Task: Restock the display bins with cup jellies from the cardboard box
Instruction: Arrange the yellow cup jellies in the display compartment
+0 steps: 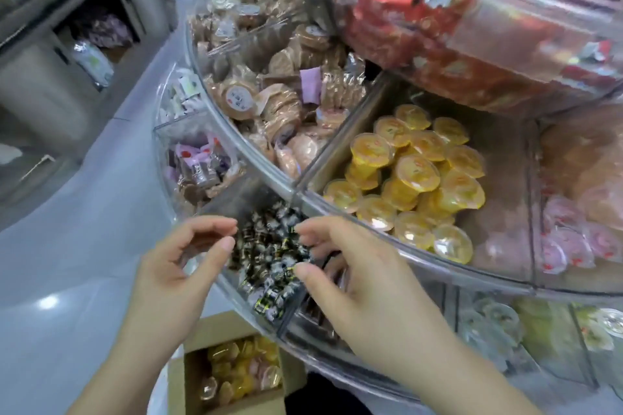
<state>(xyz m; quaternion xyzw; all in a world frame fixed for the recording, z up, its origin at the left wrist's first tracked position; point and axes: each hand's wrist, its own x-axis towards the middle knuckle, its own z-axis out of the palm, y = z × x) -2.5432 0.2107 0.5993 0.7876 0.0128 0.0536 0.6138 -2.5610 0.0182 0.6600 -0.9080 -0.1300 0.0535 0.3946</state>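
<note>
So, only the one head view here, looking down at a tiered clear plastic display stand point(256, 175) with curved walls. Both hands are up in front of the lower tier and neither one is holding anything. The left hand point(175, 266) has its fingers curled loosely with the thumb and forefinger close but not touching, nothing between them. The right hand point(350, 276) is half spread, fingers bent and pointing left, hovering over a bin of small black-and-white wrapped candies point(269, 259) that sits right between the two hands.

The yellow cup jellies point(414, 178) are piled in the middle-tier bin, up and to the right of the right hand, on the far side of the clear wall, so not touching either hand. Some sit lid-up, some are tipped on their sides. Just right of them, past a divider, is a bin with pink cup jellies point(566, 239).

The cardboard box point(188, 377) is on the floor below, flaps open, straight under the gap between the wrists, with yellow and a few pinkish cups point(236, 371) inside.

Left of the yellow bin there's a bin of brownish round packs point(266, 91), and red packets point(435, 20) on the top tier. It's all a bit blurry.
</note>
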